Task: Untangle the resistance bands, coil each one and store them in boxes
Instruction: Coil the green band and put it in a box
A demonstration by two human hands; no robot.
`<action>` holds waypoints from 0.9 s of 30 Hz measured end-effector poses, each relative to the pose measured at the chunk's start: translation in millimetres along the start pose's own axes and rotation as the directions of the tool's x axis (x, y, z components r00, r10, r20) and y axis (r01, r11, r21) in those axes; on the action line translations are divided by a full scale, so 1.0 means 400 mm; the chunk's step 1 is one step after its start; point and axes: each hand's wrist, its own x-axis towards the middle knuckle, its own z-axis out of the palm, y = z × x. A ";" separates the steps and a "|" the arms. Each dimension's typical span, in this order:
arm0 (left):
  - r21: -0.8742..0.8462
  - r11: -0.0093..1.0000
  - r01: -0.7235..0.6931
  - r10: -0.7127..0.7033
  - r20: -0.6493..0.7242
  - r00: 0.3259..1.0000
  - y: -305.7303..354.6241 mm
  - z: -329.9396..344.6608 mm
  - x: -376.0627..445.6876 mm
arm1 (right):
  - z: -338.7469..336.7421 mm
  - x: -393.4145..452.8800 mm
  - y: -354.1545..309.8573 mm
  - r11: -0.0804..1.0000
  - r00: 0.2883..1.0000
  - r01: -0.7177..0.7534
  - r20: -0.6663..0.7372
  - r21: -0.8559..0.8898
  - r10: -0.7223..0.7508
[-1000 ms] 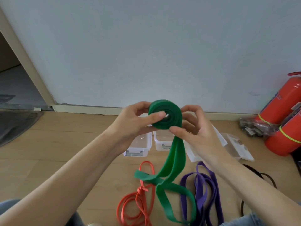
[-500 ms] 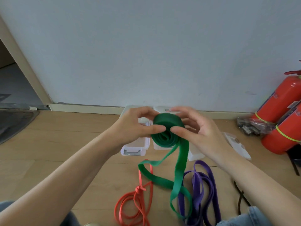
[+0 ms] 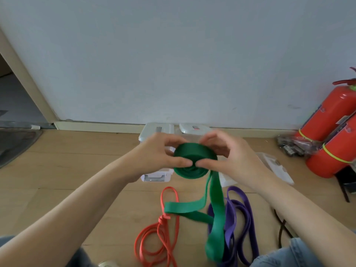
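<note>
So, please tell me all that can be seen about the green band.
The green band is a wide, flat strip of matte, rubbery-looking material. Most of it is wound into a thick coil held up in the air, tilted so its spiral face shows. The left hand and the right hand grip the coil from both sides, thumbs meeting on its face. An uncoiled tail hangs from the right side down to the floor, where it folds and lies over the purple band.

Boxes [image 3: 154, 175] mostly hidden behind hands (green band's [image 3: 214, 236] tail blurred)
</note>
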 end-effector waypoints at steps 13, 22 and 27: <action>-0.663 0.746 -0.065 -0.032 -0.133 0.991 0.023 -0.022 0.008 | 0.026 0.019 0.000 0.848 0.978 0.020 -0.186 0.529 0.093; -0.146 0.989 -0.004 -0.012 -0.109 0.994 0.023 -0.042 -0.001 | -0.016 0.009 -0.013 0.930 0.988 0.075 -0.151 0.359 -0.022; -0.187 0.982 0.004 -0.008 -0.021 1.000 0.029 -0.013 0.001 | -0.029 0.012 -0.026 0.957 0.990 0.128 -0.090 0.262 -0.107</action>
